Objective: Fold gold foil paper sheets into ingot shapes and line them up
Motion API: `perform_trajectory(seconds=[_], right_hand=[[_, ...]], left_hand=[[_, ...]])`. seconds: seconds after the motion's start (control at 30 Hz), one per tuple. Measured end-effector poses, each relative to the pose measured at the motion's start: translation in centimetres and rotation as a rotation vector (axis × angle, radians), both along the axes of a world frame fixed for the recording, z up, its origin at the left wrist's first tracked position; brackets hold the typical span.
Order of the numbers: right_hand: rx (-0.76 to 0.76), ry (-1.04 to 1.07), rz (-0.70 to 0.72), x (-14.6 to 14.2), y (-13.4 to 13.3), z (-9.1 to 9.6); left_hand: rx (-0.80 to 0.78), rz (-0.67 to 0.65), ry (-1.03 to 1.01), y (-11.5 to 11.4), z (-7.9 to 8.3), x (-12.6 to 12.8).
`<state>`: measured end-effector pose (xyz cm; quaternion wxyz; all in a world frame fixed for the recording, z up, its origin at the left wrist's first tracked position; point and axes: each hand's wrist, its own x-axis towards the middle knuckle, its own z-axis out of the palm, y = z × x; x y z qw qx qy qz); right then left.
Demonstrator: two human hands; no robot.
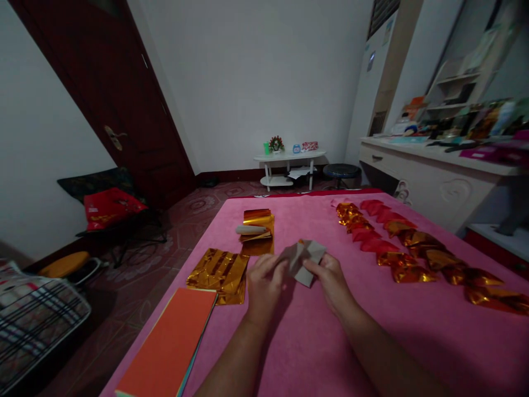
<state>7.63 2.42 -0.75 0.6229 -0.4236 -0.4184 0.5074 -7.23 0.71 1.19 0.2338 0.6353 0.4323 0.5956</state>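
A partly folded grey sheet of paper [308, 259] is held up between my two hands over the pink cloth. My left hand [266, 275] grips its left side with fingers closed. On its right edge, my right hand [330, 273] pinches with thumb and fingers. Just left of my left hand lies a stack of gold foil sheets [219, 273]. Beyond it sits a pile of gold foil paper [258, 234], with a grey rolled edge showing. Several folded gold and red foil pieces [413, 248] lie in rows to the right.
Orange paper sheets [169, 342] lie stacked at the near left of the pink-covered table [306, 212]. Along the right stands a white dresser [433, 171] crowded with items. A chair with a red bag [111, 208] is at left. A small white table [289, 157] stands by the wall.
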Motion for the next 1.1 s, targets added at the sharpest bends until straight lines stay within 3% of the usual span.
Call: perform_trajectory(seconds=[0.1,0.23,0.47,0.57,0.73,0.83,1.1], right_hand=[[-0.018,-0.046,0.097,-0.4,-0.3,0.3],[0.002,-0.114,0.127,-0.7,-0.5,0.7],[0.019,-0.229,0.104,-0.6,-0.3,0.0],[0.074,-0.215,0.120,-0.4,-0.5,0.3],[0.235,-0.213,0.076,-0.1,-0.5,1.3],[0.305,-0.257,0.016,0.3,-0.1,1.2],[0.273,-0.179,-0.051,1.1,0.3,0.8]], left_hand=[[-0.217,0.036,-0.237,0.8,-0.4,-0.5],[-0.419,-0.125,-0.430,1.4,-0.9,-1.0],[-0.487,-0.181,-0.470,1.0,-0.7,-0.5],[-0.395,-0.150,-0.357,1.1,-0.7,-0.4],[-0.045,-0.058,-0.058,0.9,-0.9,-0.9],[0.084,-0.031,0.074,0.7,-0.9,-1.2],[0.124,0.051,-0.071,0.8,-0.2,-1.9]])
